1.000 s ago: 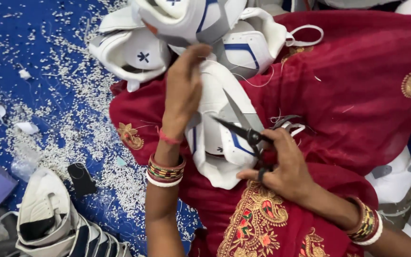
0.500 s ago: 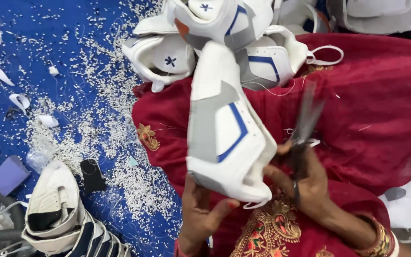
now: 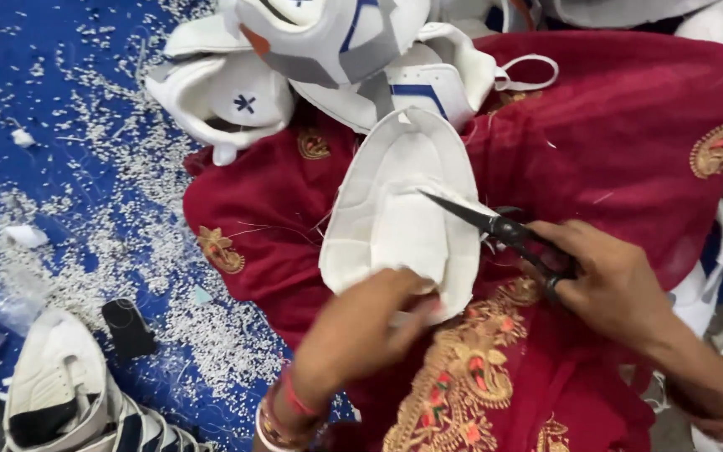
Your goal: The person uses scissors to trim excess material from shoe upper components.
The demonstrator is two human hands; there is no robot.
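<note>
**A:** What's closest to me right now?

**B:** My left hand (image 3: 370, 322), down around six o'clock, a bit blurred. Its fingers are curled tight on the lower edge of the white shoe upper (image 3: 399, 209), pinching it from below. Bangles and a red thread sit on that wrist.

**A:** And my other hand?

**B:** My right hand (image 3: 608, 280) is over at four o'clock, fingers threaded through the handles of the black scissors (image 3: 495, 226) and gripping them. The blades point toward ten o'clock, with the tips lying on the right side of the upper, near its middle. I can't tell how far apart the blades stand.

**A:** Where does the upper sit?

**B:** Dead centre, inner side turned up, resting on my lap over the red embroidered cloth (image 3: 629, 125). Its narrow end points to twelve o'clock.

**A:** Further out?

**B:** At seven o'clock, a finished white shoe with dark stripes (image 3: 69, 402) lies on the blue floor (image 3: 52, 50), and a small black scrap (image 3: 127, 328) lies just beside it. White trimmings (image 3: 94, 209) are scattered all over the floor from eight to eleven o'clock.

**A:** And at the far edge?

**B:** A pile of white uppers with blue and grey panels (image 3: 336, 50) at twelve o'clock, touching the top of the cloth.
</note>
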